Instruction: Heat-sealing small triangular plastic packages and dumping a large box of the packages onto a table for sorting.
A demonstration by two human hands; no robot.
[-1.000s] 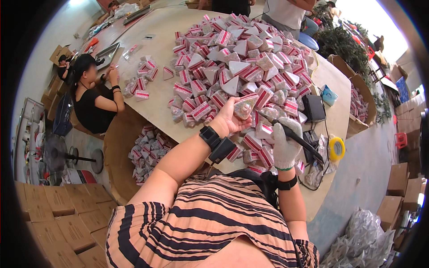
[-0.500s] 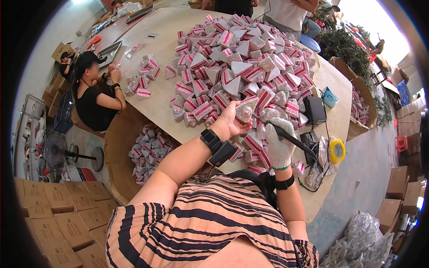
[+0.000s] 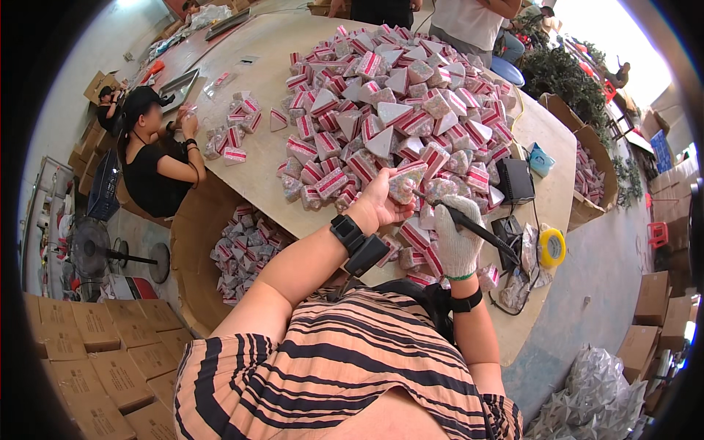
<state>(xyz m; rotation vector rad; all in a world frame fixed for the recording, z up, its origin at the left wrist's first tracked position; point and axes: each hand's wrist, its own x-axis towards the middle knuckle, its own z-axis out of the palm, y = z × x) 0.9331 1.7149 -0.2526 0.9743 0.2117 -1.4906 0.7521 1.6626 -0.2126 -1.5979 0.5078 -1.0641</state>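
Observation:
My bare left hand [image 3: 381,202] is closed around a wedge-shaped imitation cake slice [image 3: 405,185] with a speckled, multicoloured top. In my right hand [image 3: 458,238], covered by a white knitted glove, is a black-handled tool like a soldering iron [image 3: 475,226]. Its thin metal tip touches or nearly touches the slice's near right side; I cannot tell which. Just beyond both hands rises a big pile of similar cake slices [image 3: 396,110], white and speckled with pink-red stripes. More of them lie close under my wrists at the table's near edge.
Right of the pile, the table [image 3: 546,139] bears a black box [image 3: 516,181] with a cord, a blue packet [image 3: 541,160] and a yellow tape roll [image 3: 552,247]. A large carton [image 3: 192,253] of slices stands at the left edge. A co-worker [image 3: 155,158] sits beyond it handling something small.
The slice has turned and tipped slightly in my left hand. The tool's tip stays close against it, and my right hand has barely shifted.

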